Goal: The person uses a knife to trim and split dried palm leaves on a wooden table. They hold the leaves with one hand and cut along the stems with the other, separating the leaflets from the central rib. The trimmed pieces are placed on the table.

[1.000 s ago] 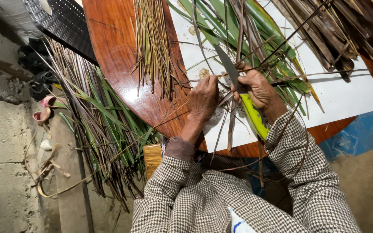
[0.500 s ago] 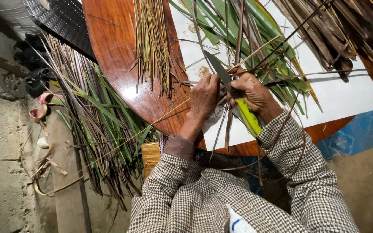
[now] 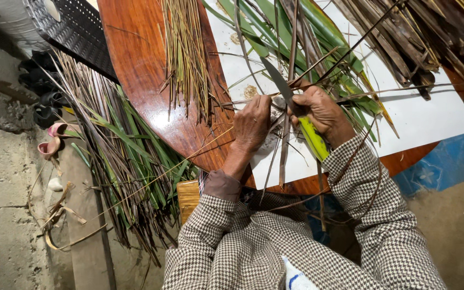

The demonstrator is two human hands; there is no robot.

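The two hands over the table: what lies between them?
In the head view, between the left hand and the right hand lie the knife blade and a brown leaf strip hanging down.

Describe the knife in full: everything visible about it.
The knife has a dull grey, pointed blade that looks like metal and a bright yellow-green handle that looks like plastic. The right hand grips it where blade meets handle, hiding that part; the handle's end pokes out below the hand toward the checked sleeve. The blade slants up and left over the white sheet, its base against a long leaf strip that the left hand steadies.
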